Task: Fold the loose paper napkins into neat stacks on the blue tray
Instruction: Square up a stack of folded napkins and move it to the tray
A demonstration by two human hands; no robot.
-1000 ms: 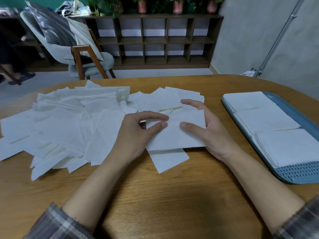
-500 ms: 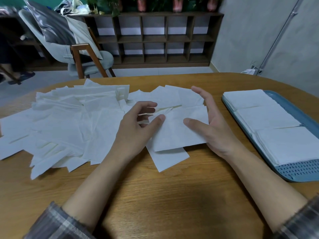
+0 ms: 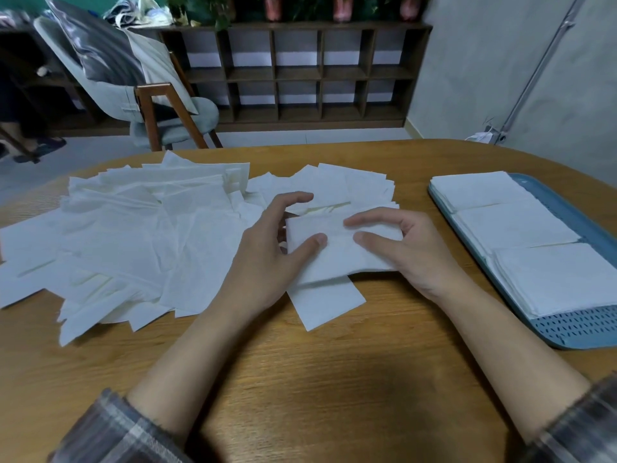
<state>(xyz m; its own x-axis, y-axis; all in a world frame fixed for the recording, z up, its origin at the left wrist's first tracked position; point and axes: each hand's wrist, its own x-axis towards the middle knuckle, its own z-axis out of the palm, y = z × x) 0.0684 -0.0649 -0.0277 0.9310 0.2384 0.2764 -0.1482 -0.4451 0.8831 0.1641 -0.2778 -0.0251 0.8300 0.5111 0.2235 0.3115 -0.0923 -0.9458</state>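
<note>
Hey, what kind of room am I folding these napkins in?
Likely a lounge or cafe-style common room: wooden table, cushioned chair, and a cubby shelf topped with potted plants.

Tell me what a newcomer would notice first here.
The sprawl of loose white napkins over the left of the table grabs the eye first. At centre, the left hand and right hand pinch one half-folded napkin between them. On the right, a blue tray holds three neat folded stacks.
</note>
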